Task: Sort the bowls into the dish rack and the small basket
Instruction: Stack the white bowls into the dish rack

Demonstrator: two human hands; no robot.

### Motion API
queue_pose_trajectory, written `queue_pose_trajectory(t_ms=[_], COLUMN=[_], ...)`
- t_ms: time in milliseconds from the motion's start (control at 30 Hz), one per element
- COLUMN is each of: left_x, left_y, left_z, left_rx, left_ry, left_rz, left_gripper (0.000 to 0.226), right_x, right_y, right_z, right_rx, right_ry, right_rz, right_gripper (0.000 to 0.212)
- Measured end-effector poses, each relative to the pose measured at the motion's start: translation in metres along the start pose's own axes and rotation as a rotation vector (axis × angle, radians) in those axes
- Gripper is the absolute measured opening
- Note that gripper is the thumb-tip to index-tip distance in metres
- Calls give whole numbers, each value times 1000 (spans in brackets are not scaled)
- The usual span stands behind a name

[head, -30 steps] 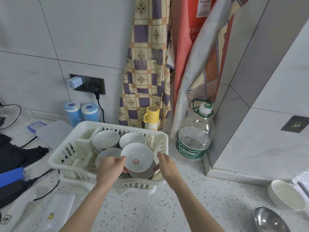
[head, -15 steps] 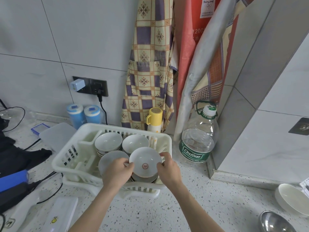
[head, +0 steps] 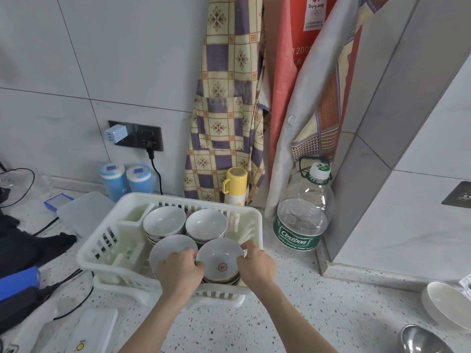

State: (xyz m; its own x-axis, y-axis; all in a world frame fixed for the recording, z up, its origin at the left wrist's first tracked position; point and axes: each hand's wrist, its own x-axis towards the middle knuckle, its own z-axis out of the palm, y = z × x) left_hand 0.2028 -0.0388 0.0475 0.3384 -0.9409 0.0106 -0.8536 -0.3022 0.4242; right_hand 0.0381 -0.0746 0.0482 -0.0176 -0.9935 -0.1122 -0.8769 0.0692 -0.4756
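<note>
A white plastic dish rack stands on the speckled counter with several stacks of pale bowls in it. The front right stack is topped by a bowl with a red mark inside. My left hand grips its left rim and my right hand grips its right rim, so it sits level on the stack. Beside it lies a front left bowl, and behind stand two back stacks. No small basket shows.
A large water bottle stands right of the rack, a yellow flask and two blue tubs behind it. A white bowl and a steel bowl sit at the right. Cables and a white box lie left.
Both hands have lowered the red-marked bowl from a tilted hold above the rack down onto the front right stack, where it now sits level.
</note>
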Motion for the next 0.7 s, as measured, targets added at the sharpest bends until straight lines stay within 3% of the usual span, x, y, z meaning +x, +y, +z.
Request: queue_pose_trajectory(t_ms=[100, 200, 367, 700], left_x=[1, 1, -4, -13], left_y=[0, 1, 3, 0], left_z=[6, 12, 18, 21], left_rx=[40, 77, 90, 53], left_ry=[32, 66, 123, 167], left_rz=[3, 35, 73, 71], left_gripper=[2, 18, 25, 7], right_x=[1, 1, -2, 0], right_y=[1, 1, 1, 4], right_z=[4, 5, 9, 15], right_rx=[-60, -136, -252, -327], right_ry=[24, 62, 114, 134], right_rz=[-16, -37, -117, -166], right_gripper=[39, 35, 11, 29])
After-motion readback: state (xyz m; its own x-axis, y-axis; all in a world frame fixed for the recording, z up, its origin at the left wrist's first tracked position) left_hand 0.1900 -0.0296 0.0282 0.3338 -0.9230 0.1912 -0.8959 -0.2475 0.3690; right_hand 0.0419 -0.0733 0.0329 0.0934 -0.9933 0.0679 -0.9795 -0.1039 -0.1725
